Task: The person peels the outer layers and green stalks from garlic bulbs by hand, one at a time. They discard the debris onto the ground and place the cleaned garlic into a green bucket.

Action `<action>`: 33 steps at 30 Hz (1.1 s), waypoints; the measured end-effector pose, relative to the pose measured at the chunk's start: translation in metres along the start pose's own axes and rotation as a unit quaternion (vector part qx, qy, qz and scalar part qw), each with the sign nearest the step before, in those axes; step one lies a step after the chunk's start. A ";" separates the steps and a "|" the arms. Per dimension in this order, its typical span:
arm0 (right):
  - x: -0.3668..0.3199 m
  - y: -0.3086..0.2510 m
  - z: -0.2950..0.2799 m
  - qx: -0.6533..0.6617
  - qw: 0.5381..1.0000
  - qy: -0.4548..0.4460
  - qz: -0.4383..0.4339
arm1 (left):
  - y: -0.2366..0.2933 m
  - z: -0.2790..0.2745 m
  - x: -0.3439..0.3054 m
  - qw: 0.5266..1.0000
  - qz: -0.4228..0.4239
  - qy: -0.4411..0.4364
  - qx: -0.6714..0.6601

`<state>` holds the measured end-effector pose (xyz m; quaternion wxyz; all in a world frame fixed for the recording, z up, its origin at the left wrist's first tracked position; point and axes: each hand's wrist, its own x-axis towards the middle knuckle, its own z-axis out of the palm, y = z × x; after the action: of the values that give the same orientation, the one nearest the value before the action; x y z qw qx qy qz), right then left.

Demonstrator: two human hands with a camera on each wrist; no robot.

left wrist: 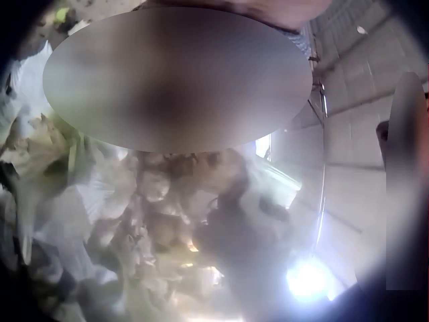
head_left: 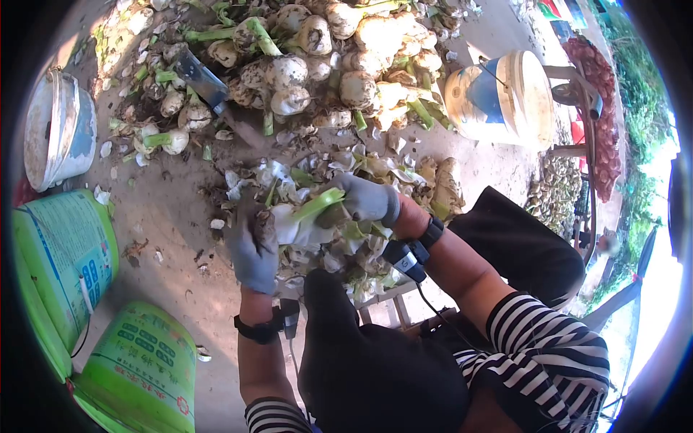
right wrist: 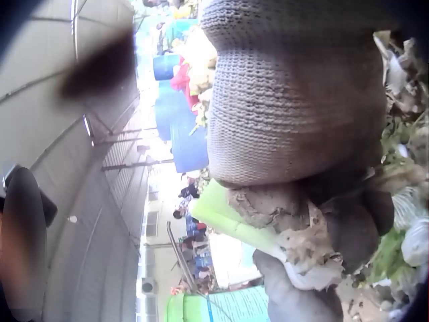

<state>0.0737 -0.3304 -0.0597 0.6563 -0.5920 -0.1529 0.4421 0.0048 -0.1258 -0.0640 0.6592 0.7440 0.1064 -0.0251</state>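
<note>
Both hands wear grey knit gloves and meet at a pale bulb (head_left: 287, 225) with a thick, cut green stem (head_left: 321, 204). The left hand (head_left: 254, 252) grips the bulb's left side, its fingertips dark with soil. On the other side, the right hand (head_left: 367, 198) holds the bulb beside the stem. In the right wrist view, brown dry husk (right wrist: 268, 204) and the stem (right wrist: 231, 218) show beneath the gloved right hand (right wrist: 295, 114). The left wrist view is mostly blurred. Under the hands lies a heap of peeled-off skins (head_left: 317, 260).
A pile of soiled bulbs (head_left: 289, 72) lies ahead, with a broad-bladed knife (head_left: 202, 81) at its left. White buckets (head_left: 498, 97) stand right and left (head_left: 61, 130). Green printed sacks (head_left: 141, 361) are at lower left. A metal frame (head_left: 588, 144) and red net sacks (head_left: 599, 108) stand right.
</note>
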 end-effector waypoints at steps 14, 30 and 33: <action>-0.027 -0.015 0.013 0.104 0.989 0.105 -0.008 | -0.008 -0.025 0.008 0.877 -0.170 0.107 -0.437; 0.019 -0.026 0.023 -0.105 0.993 0.045 0.007 | -0.030 -0.023 -0.006 0.910 -0.114 0.061 -0.394; -0.005 -0.041 0.031 0.230 0.968 0.091 -0.048 | -0.046 -0.038 -0.006 0.863 -0.163 0.184 -0.441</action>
<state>0.0652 -0.3109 -0.0126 0.8064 -0.4552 -0.0150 0.3773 -0.0140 -0.0845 -0.1025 0.8733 0.3392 0.3455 0.0548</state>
